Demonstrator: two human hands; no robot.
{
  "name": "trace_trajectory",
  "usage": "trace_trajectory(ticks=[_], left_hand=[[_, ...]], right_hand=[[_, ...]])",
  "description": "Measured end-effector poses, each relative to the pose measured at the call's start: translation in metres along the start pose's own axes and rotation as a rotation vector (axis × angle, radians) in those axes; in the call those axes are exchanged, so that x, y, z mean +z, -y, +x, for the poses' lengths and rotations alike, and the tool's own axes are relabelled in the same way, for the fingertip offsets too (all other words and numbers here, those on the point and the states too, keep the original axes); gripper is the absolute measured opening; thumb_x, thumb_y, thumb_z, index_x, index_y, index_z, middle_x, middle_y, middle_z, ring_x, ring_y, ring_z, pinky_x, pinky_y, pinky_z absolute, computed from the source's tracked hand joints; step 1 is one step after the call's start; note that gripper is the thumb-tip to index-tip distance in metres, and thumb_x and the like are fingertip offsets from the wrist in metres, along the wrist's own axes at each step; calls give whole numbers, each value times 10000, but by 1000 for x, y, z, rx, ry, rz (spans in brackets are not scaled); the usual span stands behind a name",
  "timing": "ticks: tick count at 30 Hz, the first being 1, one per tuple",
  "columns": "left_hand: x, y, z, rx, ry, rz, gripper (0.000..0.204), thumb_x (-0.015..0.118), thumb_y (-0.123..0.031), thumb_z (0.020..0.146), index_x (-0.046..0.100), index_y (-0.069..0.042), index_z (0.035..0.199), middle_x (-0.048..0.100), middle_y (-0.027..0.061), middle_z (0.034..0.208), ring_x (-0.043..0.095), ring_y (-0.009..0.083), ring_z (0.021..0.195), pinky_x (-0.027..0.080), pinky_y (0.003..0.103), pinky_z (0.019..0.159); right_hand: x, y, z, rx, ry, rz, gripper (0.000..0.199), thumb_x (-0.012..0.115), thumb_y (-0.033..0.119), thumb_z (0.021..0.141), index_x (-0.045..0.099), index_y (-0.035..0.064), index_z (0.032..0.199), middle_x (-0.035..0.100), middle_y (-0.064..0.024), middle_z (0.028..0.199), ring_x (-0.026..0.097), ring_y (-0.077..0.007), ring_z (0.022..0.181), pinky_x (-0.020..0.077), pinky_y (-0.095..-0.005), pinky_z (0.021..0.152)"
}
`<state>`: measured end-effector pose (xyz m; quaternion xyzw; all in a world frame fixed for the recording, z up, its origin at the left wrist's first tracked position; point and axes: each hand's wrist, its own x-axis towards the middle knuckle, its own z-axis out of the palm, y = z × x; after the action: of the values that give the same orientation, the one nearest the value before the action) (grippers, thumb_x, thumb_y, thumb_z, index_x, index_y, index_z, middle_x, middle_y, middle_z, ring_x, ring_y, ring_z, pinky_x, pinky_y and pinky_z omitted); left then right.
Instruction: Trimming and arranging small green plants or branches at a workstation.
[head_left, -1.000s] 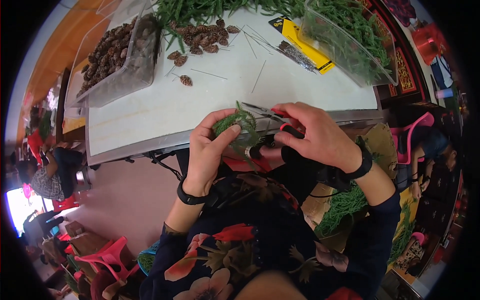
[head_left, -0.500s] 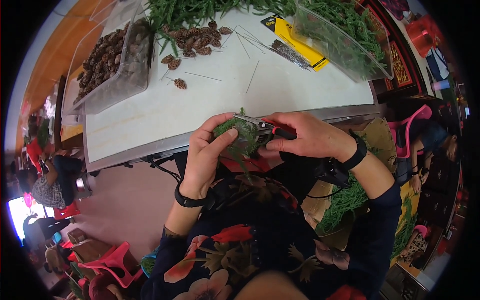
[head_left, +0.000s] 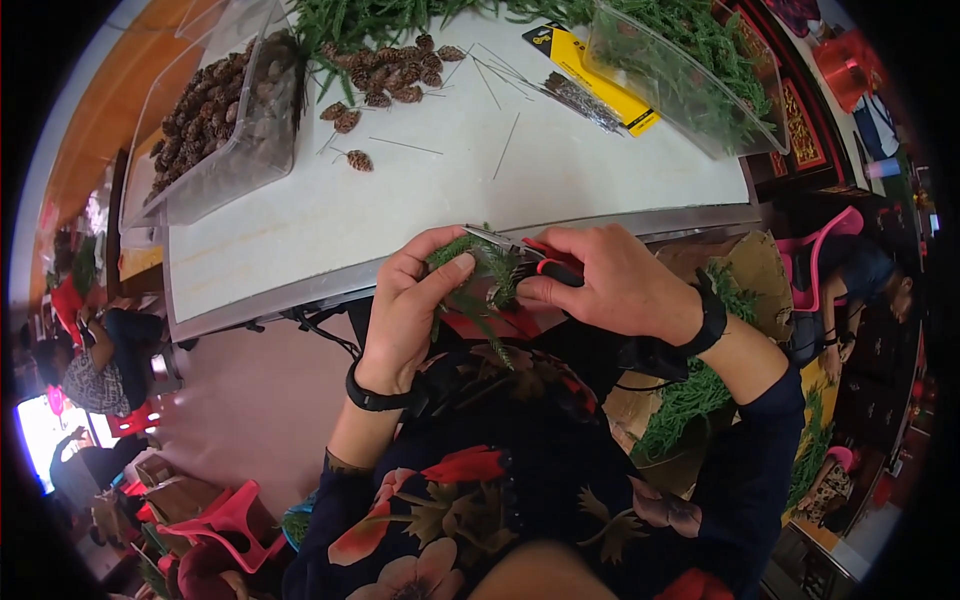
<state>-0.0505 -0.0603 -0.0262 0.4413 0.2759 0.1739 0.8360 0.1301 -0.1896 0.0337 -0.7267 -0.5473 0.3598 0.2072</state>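
Sprig (head_left: pixel 502 270) at near edge of table (head_left: pixel 400 195), pinched in left hand (head_left: pixel 405 295); right hand (head_left: pixel 630 282) grips pliers (head_left: pixel 563 272); sprig likely light, springy, not slippery, easily crushed; best pinched lightly, thumb against fingers.

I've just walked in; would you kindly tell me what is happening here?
A person's left hand pinches a green pine-like sprig; the right hand holds long-nose pliers, jaws at the sprig. Loose pine cones and wires lie on the white table, with a clear bin of cones at left and a clear bin of greenery at right.
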Motion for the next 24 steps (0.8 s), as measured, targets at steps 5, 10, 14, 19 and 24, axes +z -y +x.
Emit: trace_trajectory(ticks=[5, 10, 14, 19, 24], left_hand=[[-5, -6, 2, -49, 50, -82, 296, 557, -19, 909, 561, 40, 1199, 651, 95, 1068, 631, 132, 909, 519, 259, 820], [-8, -13, 1, -135, 136, -170, 297, 520, -16, 920, 556, 48, 1208, 646, 107, 1099, 633, 136, 924, 516, 265, 835], [-9, -14, 2, -170, 182, -187, 302, 509, -16, 922, 553, 52, 1213, 643, 112, 1108, 631, 139, 938, 511, 264, 849], [-7, -13, 0, -77, 149, -98, 308, 504, -17, 922, 550, 55, 1218, 643, 120, 1106, 628, 144, 958, 503, 263, 861], [-9, -12, 2, -109, 176, -150, 304, 488, -24, 927, 550, 60, 1213, 643, 121, 1106, 629, 149, 962, 502, 270, 864]], right_hand=[[-9, -11, 4, -169, -5, 128, 408, 725, 282, 809, 602, -12, 1064, 624, -155, 783, 595, -267, 671, 469, -345, 639], [-21, -9, 7, -185, 38, -29, 382, 715, 303, 785, 619, -2, 993, 642, -187, 788, 615, -381, 742, 487, -396, 662], [-22, -8, 6, -137, 84, -39, 371, 708, 297, 794, 622, 0, 998, 651, -186, 820, 620, -381, 771, 483, -403, 670], [-12, -8, 5, -41, 111, -37, 420, 739, 304, 795, 613, 7, 1065, 640, -140, 834, 580, -245, 691, 467, -324, 666], [-23, -12, 7, -47, 140, 84, 432, 741, 303, 800, 613, 11, 1092, 650, -122, 840, 576, -212, 692, 462, -313, 671]])
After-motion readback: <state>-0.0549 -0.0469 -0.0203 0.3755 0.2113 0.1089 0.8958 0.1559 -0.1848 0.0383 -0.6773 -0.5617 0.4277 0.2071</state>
